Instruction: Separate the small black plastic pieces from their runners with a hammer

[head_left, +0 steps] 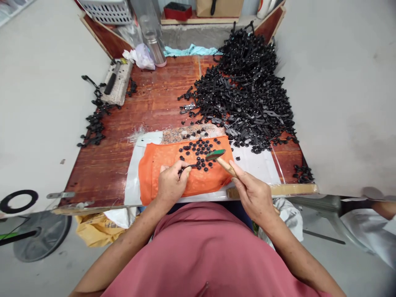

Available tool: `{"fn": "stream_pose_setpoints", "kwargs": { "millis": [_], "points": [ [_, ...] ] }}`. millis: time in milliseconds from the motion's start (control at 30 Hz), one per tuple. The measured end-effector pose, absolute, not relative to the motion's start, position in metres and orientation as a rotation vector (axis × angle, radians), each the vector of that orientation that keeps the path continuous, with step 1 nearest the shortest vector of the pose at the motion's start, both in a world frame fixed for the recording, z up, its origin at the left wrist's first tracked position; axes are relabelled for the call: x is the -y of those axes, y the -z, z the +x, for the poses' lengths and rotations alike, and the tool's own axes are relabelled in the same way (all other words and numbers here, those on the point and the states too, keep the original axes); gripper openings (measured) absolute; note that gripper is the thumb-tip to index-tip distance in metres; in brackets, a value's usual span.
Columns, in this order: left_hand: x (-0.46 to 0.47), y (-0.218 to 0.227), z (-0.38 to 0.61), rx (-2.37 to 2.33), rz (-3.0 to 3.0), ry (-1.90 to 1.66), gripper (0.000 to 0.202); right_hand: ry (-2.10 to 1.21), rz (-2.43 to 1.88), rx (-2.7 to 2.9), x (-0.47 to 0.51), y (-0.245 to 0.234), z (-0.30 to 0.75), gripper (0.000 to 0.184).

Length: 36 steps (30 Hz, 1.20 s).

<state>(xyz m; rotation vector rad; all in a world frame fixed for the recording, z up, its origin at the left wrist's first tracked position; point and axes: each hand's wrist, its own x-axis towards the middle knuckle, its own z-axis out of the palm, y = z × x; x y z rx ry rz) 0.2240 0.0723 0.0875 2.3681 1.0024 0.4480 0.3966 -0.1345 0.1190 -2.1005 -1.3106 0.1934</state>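
Observation:
My left hand (173, 181) is closed on one end of a thin black strip-like part (191, 166), whose far end lies among small round black pieces. In my right hand (254, 198) is a hammer (215, 155), gripped by its wooden handle. Its green head hangs just over the round pieces, to the right of the strip's tip; whether it touches them I cannot tell. Several black round pieces (202, 145) lie scattered on an orange cloth (157, 173). Beneath the cloth, a speckled stone slab (173, 135) shows at the back edge.
A large heap of black parts (247, 82) covers the table's right rear. At the left, a black-handled tool (112, 82) rests on a stone block (119, 88), near more black parts (94, 126). A steel flask (156, 49) and a white basket (107, 11) stand behind.

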Motion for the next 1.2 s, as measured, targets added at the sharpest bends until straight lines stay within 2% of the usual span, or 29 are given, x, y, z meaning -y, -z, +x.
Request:
{"fn": "stream_pose_setpoints", "kwargs": {
  "millis": [200,1200],
  "points": [
    [-0.070,-0.088,0.226,-1.004,2.376,-0.424,0.018,-0.275,-2.177,1.268,0.141,-0.112,0.395,0.049],
    [-0.067,-0.086,0.229,-1.056,2.469,-0.442,0.018,-0.274,-2.248,1.387,0.143,-0.107,0.395,0.052]
  ]
}}
